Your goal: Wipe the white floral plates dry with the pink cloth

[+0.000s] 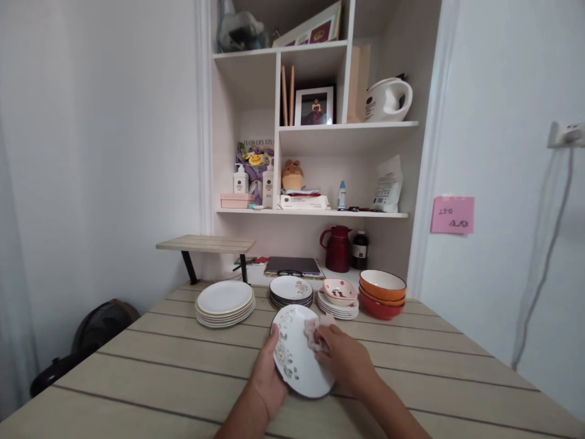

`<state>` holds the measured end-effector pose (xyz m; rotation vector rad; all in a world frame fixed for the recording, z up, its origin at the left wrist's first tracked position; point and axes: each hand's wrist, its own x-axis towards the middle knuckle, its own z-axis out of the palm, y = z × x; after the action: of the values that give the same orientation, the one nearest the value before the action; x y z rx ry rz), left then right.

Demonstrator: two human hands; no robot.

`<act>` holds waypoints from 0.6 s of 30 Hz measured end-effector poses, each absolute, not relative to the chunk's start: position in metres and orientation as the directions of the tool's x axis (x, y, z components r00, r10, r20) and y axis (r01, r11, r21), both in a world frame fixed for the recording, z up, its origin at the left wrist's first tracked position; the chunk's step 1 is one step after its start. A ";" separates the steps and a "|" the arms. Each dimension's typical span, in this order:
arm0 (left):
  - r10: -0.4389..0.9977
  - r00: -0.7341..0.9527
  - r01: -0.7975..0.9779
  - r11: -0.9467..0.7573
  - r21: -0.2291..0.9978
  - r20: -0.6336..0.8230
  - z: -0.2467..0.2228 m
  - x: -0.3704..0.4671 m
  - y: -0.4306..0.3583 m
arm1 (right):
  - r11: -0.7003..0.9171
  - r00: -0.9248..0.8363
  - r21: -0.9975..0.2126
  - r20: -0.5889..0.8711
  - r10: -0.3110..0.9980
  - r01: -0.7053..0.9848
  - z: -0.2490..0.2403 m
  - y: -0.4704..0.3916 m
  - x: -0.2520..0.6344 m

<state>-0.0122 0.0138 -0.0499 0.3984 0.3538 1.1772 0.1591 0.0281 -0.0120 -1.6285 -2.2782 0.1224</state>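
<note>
A white plate with a grey floral pattern and a dark rim (299,360) is tilted up over the table near its front. My left hand (267,373) grips its left edge, the thumb along the rim and the other fingers hidden behind. Bunched in my right hand (343,356) is a pale pink cloth (314,332), pressed against the upper right of the plate's face. Just behind stands a stack of similar floral plates (291,289). Farther left is a stack of plain white plates (225,299).
Small dishes (339,302) are stacked right of centre, beside orange and red bowls (382,292). A low wooden riser (205,244) stands at the back left. Behind the slatted table (150,378) are a laptop (293,266), a red jug (338,249), a dark bottle (360,250) and white shelves (315,213).
</note>
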 end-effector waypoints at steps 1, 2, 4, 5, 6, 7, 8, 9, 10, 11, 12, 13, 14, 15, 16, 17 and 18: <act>0.949 0.308 -0.828 0.305 0.471 -0.074 -0.052 -0.015 0.016 | 0.357 -0.316 -0.254 0.190 0.930 0.899 -0.013 0.027 0.159; 0.958 0.276 -0.839 0.283 0.464 -0.085 -0.054 -0.017 0.019 | 0.385 -0.351 -0.254 0.169 0.921 0.887 -0.014 0.025 0.158; 0.964 0.252 -0.852 0.262 0.453 -0.082 -0.057 -0.019 0.023 | 0.463 -0.433 -0.275 0.164 0.886 0.843 -0.015 0.020 0.156; 0.962 0.264 -0.852 0.267 0.450 -0.072 -0.057 -0.020 0.023 | 0.506 -0.476 -0.295 0.172 0.863 0.811 -0.015 0.017 0.154; 0.957 0.285 -0.846 0.281 0.452 -0.061 -0.057 -0.020 0.023 | 0.550 -0.521 -0.321 0.181 0.835 0.771 -0.015 0.013 0.151; 0.950 0.309 -0.838 0.297 0.458 -0.051 -0.056 -0.019 0.022 | 0.594 -0.566 -0.355 0.189 0.802 0.722 -0.015 0.009 0.148; 0.943 0.331 -0.828 0.311 0.467 -0.042 -0.054 -0.018 0.020 | 0.633 -0.609 -0.393 0.201 0.767 0.667 -0.015 0.006 0.145; 0.937 0.347 -0.818 0.320 0.478 -0.034 -0.052 -0.017 0.018 | 0.662 -0.641 -0.431 0.218 0.736 0.614 -0.015 0.002 0.141; 0.934 0.357 -0.809 0.325 0.490 -0.028 -0.050 -0.015 0.015 | 0.678 -0.656 -0.463 0.240 0.716 0.570 -0.015 0.000 0.136; 0.930 0.366 -0.799 0.329 0.502 -0.027 -0.048 -0.013 0.013 | 0.684 -0.653 -0.484 0.266 0.709 0.545 -0.016 -0.002 0.132; 0.926 0.375 -0.788 0.336 0.515 -0.031 -0.046 -0.011 0.011 | 0.679 -0.631 -0.492 0.293 0.718 0.544 -0.016 -0.003 0.128; 0.921 0.387 -0.776 0.347 0.527 -0.037 -0.045 -0.010 0.010 | 0.666 -0.596 -0.490 0.318 0.737 0.562 -0.016 -0.003 0.124; 0.916 0.398 -0.764 0.358 0.536 -0.045 -0.044 -0.008 0.008 | 0.647 -0.555 -0.483 0.340 0.759 0.590 -0.016 -0.001 0.122; 0.912 0.408 -0.755 0.367 0.543 -0.049 -0.043 -0.007 0.008 | 0.627 -0.518 -0.471 0.355 0.779 0.620 -0.016 0.001 0.122; 0.908 0.417 -0.750 0.374 0.546 -0.048 -0.044 -0.007 0.008 | 0.608 -0.485 -0.457 0.368 0.794 0.649 -0.015 0.004 0.122; 0.905 0.423 -0.749 0.376 0.545 -0.044 -0.044 -0.006 0.008 | 0.590 -0.455 -0.442 0.379 0.806 0.676 -0.015 0.008 0.124; 0.904 0.427 -0.751 0.378 0.542 -0.038 -0.045 -0.006 0.009 | 0.570 -0.427 -0.429 0.387 0.817 0.701 -0.014 0.012 0.127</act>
<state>-0.0058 0.0089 -0.0450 0.4886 0.3561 1.0862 0.1274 0.0117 -0.0144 -1.2100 -2.2423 0.2721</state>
